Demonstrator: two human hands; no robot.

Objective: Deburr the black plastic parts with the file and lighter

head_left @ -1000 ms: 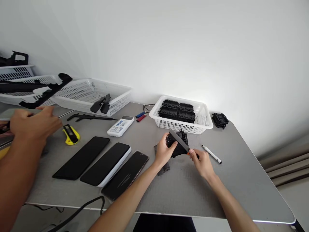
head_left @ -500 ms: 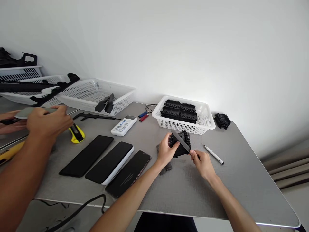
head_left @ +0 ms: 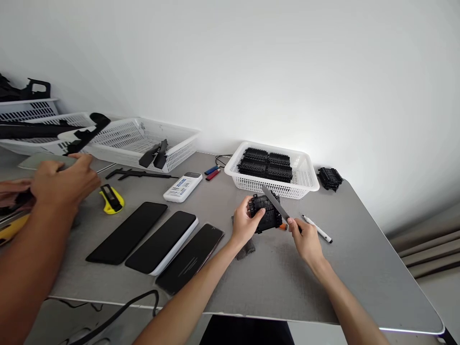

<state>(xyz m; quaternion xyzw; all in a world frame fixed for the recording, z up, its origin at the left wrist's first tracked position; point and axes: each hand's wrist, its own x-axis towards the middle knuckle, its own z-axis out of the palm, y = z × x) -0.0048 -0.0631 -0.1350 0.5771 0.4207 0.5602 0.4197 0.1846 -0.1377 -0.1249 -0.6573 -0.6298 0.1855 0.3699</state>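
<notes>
My left hand [head_left: 246, 219] grips a black ribbed plastic part [head_left: 265, 218], thumb on its face, just above the table. In my right hand [head_left: 305, 238] is the handle end of a flat grey file [head_left: 275, 203]. Its blade slants up and left across the part's right upper side; whether it touches cannot be made out. A small orange thing [head_left: 283, 226] shows between the part and my right hand. Beneath my left hand lies a dark crumpled strip [head_left: 246, 249], partly covered.
A white basket [head_left: 273, 190] holds several black parts. Beside it sits a black stack [head_left: 329, 178]; a marker [head_left: 317, 229] lies nearer. Leftward are phones [head_left: 127, 232], a white device [head_left: 183, 187], a yellow cutter [head_left: 112, 199] and a co-worker's hand [head_left: 64, 181] with a flat tool.
My right hand has drawn the file slightly right and up, away from the part's middle, uncovering the orange thing. The co-worker's hands have shifted left and their long black piece has dropped lower.
</notes>
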